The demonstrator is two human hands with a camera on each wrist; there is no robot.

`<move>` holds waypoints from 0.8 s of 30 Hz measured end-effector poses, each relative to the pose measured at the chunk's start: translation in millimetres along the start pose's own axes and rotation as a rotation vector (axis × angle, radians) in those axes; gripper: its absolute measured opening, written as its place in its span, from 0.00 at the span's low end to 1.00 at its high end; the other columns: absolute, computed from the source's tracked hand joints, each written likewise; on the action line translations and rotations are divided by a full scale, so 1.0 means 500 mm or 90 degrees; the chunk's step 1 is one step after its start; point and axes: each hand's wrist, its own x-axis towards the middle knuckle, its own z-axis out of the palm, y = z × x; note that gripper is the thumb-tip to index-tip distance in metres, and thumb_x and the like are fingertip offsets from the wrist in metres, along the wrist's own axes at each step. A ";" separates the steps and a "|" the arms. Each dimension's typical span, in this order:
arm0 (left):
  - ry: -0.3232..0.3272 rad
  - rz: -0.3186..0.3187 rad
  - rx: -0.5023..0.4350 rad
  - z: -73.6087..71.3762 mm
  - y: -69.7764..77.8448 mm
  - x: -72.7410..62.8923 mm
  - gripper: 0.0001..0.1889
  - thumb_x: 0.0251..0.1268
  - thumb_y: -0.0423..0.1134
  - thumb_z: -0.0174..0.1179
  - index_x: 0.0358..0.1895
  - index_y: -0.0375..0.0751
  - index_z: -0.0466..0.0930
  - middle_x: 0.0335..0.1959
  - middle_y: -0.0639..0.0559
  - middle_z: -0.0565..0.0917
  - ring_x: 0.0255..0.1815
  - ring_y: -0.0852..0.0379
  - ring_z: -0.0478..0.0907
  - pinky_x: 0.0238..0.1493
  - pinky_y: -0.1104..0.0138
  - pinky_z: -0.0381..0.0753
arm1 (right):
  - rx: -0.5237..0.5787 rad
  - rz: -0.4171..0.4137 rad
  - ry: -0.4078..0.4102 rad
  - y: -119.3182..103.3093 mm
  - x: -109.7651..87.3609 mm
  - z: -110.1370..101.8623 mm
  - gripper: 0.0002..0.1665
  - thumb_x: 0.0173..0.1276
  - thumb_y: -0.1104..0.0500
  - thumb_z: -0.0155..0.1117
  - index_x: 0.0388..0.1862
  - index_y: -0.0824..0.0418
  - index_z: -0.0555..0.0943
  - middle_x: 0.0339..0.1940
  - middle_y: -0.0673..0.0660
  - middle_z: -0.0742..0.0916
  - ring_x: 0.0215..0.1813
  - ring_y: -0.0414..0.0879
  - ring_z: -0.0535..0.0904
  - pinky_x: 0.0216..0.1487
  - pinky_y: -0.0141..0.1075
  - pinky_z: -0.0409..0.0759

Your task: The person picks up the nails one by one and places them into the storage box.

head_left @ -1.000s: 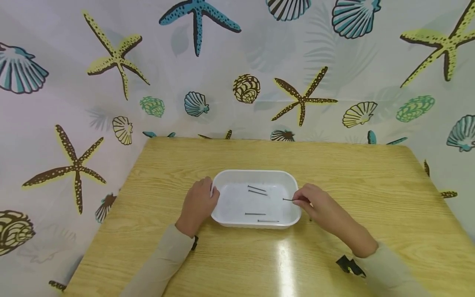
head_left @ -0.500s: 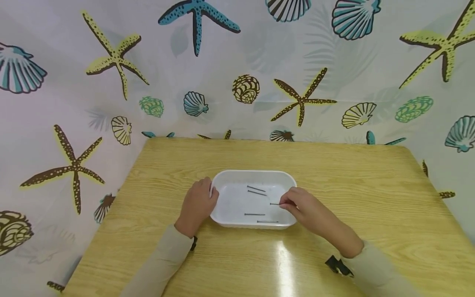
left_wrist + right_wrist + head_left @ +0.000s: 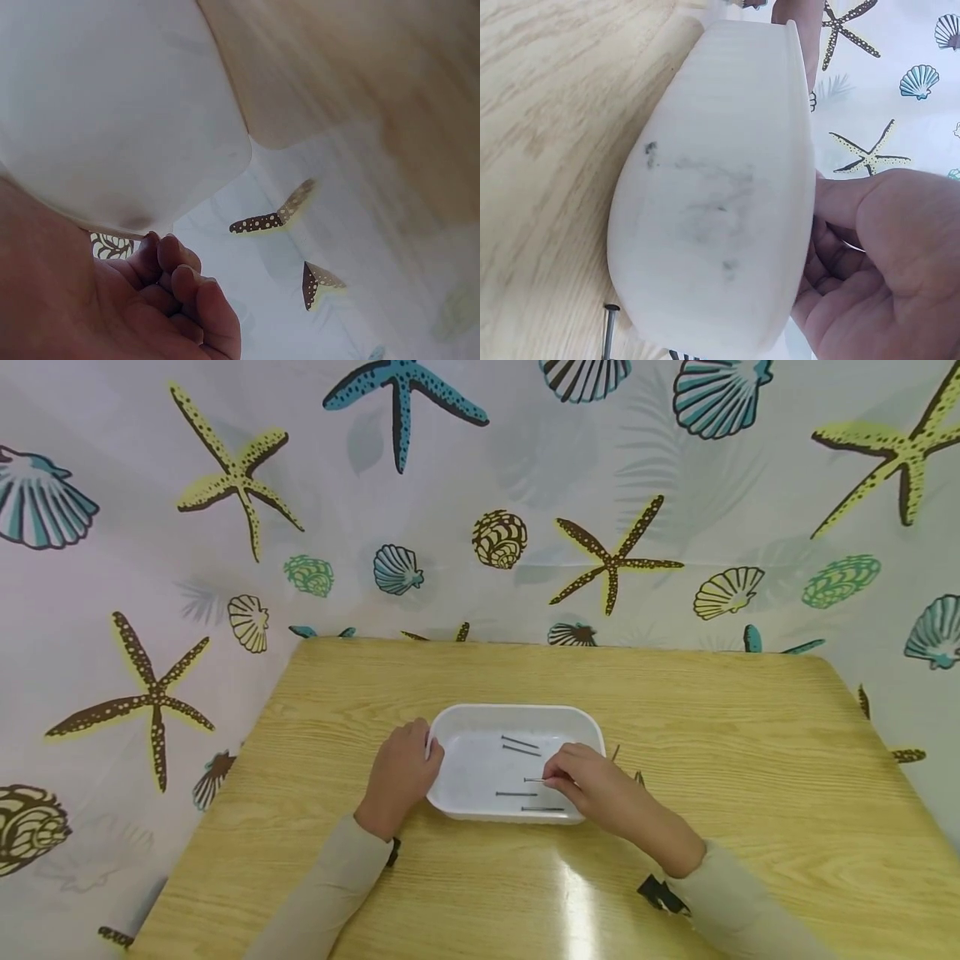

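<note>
A white plastic tray [image 3: 468, 777] with rounded ends sits on the table. My left hand [image 3: 401, 772] holds its left end, thumb over the rim and curled fingers outside; the left wrist view shows those fingers [image 3: 187, 281] against the tray wall. Over the right part of the tray, my right hand [image 3: 596, 785] pinches a thin nail [image 3: 533, 779] whose headed end points left. Several more nails [image 3: 516, 793] lie spread on the tray floor. From the right wrist, the tray's smudged outer wall [image 3: 712, 187] hides the held nail and the fingertips.
On the table just right of the tray, partly behind my right hand, lie another nail [image 3: 616, 752] and a further thin piece [image 3: 639, 778]. A nail [image 3: 609, 330] also shows beside the tray in the right wrist view. A shell-patterned cloth [image 3: 450, 602] hangs behind the wooden table [image 3: 720, 710].
My right hand has moved left and slightly nearer with the pinched nail, from the tray's right rim to over its inside. My left hand stays on the left rim.
</note>
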 end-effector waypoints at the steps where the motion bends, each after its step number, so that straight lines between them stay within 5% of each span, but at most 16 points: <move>1: -0.001 -0.001 0.001 0.000 0.000 0.000 0.10 0.64 0.40 0.49 0.25 0.43 0.64 0.19 0.51 0.65 0.21 0.55 0.63 0.22 0.64 0.63 | 0.000 0.002 -0.005 0.001 0.001 0.003 0.04 0.60 0.65 0.65 0.33 0.58 0.79 0.31 0.47 0.78 0.36 0.39 0.71 0.38 0.32 0.73; 9: -0.008 -0.009 0.004 0.000 0.002 0.000 0.10 0.64 0.41 0.49 0.26 0.43 0.64 0.19 0.51 0.65 0.22 0.54 0.63 0.23 0.64 0.63 | -0.010 -0.015 -0.018 0.003 0.014 0.025 0.03 0.61 0.65 0.64 0.32 0.58 0.79 0.30 0.48 0.78 0.35 0.39 0.72 0.39 0.35 0.74; 24: -0.005 -0.002 -0.001 0.002 0.003 0.002 0.10 0.64 0.40 0.49 0.25 0.43 0.64 0.19 0.51 0.65 0.21 0.54 0.63 0.22 0.64 0.63 | -0.015 0.074 -0.086 0.009 0.031 0.047 0.02 0.63 0.62 0.63 0.30 0.57 0.78 0.29 0.45 0.78 0.34 0.39 0.73 0.40 0.36 0.73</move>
